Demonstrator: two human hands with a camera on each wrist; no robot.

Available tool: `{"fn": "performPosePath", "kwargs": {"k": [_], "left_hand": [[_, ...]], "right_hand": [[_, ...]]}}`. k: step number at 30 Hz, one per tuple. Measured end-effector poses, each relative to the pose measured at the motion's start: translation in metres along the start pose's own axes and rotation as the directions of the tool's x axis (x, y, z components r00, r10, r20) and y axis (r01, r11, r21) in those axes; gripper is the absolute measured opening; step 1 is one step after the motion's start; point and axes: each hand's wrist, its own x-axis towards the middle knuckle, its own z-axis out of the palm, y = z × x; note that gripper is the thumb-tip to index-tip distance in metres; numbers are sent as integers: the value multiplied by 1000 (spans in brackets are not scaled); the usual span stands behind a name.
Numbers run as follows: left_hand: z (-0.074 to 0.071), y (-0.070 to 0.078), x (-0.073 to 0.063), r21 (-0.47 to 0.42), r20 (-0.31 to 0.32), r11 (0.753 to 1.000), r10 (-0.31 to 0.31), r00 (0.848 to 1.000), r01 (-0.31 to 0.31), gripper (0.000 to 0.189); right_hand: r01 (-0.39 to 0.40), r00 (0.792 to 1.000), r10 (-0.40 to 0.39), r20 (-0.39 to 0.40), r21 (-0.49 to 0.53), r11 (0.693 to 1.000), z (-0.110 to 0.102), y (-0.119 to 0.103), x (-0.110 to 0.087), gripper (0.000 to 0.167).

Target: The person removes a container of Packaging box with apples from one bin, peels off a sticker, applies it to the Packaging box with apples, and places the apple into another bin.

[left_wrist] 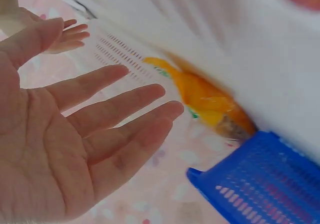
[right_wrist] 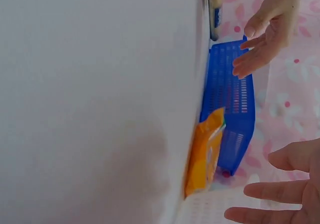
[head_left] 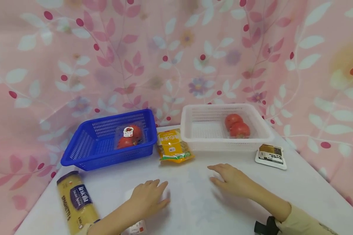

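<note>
My left hand hovers over the near left of the table, fingers spread and holding nothing. Partly hidden beneath it is a whitish pack with a small red mark. To its left lies a spaghetti pack. My right hand, also empty with fingers extended, is over the table in front of the white basket. Between the baskets, a yellow bag of grain leans at the back; it also shows in the left wrist view. Packed tomatoes sit in the white basket.
The blue basket at the back left contains another clear pack of tomatoes. A flat black-and-white packet lies right of my right hand. A pink floral curtain hangs behind the white table.
</note>
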Motion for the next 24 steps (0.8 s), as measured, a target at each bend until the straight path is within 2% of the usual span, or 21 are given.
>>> {"fn": "performPosePath", "kwargs": {"k": [2, 5, 8, 12, 15, 18, 22, 24], "left_hand": [[-6, 3, 14, 7, -31, 1000, 21, 999, -21, 44], [-14, 8, 40, -30, -62, 998, 48, 997, -50, 40], [-25, 17, 71, -129, -87, 988, 70, 994, -81, 38], [-39, 31, 117, -271, -165, 955, 81, 983, -124, 36], [-44, 40, 152, -342, -223, 931, 55, 973, -131, 40], [-44, 44, 191, -389, -273, 909, 41, 961, -149, 53], [-36, 48, 242, -487, -288, 857, 26, 957, -170, 75], [-30, 53, 263, -540, -261, 828, 8, 965, -152, 84]], "right_hand": [[32, 999, -33, -26, -8, 999, -8, 4, 1, 34], [56, 997, -55, -62, 27, 998, -24, 13, 4, 27], [83, 990, -72, -121, 85, 993, -45, 27, 11, 21], [77, 971, -42, -235, 141, 987, -71, 54, 29, 18], [-9, 955, 58, -292, 165, 986, -84, 78, 43, 24], [-98, 946, 160, -282, 223, 970, -90, 101, 57, 39], [-129, 944, 198, -264, 258, 958, -90, 125, 75, 60], [-158, 941, 224, -253, 255, 954, -89, 134, 83, 69]]}}
